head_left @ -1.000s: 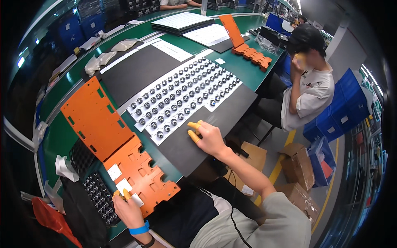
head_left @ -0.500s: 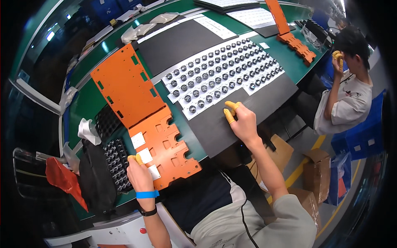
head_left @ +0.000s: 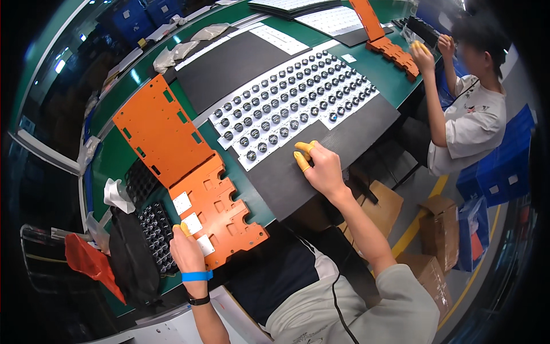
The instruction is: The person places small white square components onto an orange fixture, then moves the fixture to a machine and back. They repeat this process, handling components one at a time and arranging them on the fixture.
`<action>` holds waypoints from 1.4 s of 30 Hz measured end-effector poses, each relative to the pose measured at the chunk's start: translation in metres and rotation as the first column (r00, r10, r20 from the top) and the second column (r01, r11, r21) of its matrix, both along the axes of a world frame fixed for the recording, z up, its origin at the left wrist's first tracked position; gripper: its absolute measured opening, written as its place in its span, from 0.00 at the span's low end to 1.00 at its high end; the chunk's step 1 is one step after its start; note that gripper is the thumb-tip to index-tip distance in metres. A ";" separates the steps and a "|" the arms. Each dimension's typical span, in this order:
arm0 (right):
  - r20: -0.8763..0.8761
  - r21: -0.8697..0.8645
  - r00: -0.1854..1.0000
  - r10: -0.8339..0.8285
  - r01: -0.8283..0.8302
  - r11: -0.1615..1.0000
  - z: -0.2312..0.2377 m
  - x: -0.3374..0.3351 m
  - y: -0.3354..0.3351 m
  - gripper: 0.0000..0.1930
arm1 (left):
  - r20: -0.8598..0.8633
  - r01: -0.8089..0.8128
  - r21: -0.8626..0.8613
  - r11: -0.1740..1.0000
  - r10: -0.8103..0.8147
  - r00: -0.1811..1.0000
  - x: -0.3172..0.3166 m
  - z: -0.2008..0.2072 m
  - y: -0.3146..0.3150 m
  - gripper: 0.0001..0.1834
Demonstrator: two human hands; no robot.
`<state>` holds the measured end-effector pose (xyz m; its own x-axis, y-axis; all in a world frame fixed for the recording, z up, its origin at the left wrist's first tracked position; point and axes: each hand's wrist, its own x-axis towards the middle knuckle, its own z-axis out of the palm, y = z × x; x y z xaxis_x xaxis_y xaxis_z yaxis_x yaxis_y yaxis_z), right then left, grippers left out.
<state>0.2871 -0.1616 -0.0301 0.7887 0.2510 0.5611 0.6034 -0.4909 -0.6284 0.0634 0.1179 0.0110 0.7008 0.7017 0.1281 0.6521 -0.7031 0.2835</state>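
Over black mat, right hand curled (grip parted, empty), left hand, grip unclear

Bright light leaves glare on the green table, and the dark fisheye rim bends edges.

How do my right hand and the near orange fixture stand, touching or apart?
Apart. The head view shows it: between your right hand and the near orange fixture, black mat and a strip of green tabletop are visible.
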 end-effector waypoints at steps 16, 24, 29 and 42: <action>-0.023 -0.310 0.666 0.745 -0.714 0.628 0.030 -0.131 0.077 0.36 | 0.238 0.010 -0.162 0.987 0.029 0.971 -0.005 -0.003 0.001 0.14; 0.044 -0.426 0.715 0.698 -0.618 0.661 0.024 -0.132 0.078 0.30 | 0.210 -0.018 -0.213 0.977 0.063 0.976 -0.004 -0.004 -0.003 0.10; 0.040 -0.401 0.720 0.693 -0.624 0.671 0.023 -0.133 0.079 0.31 | 0.223 0.025 -0.167 0.986 0.013 0.975 -0.007 -0.010 0.002 0.12; 0.055 -0.445 0.724 0.688 -0.599 0.666 0.022 -0.132 0.080 0.32 | 0.280 0.056 -0.310 0.949 0.035 0.959 -0.007 -0.016 0.008 0.09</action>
<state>0.1555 -0.0817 -0.0077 0.2283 0.8717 0.4336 0.9461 -0.0936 -0.3101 0.0564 0.1261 -0.0054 0.6763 0.7305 0.0952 0.5081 -0.5561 0.6577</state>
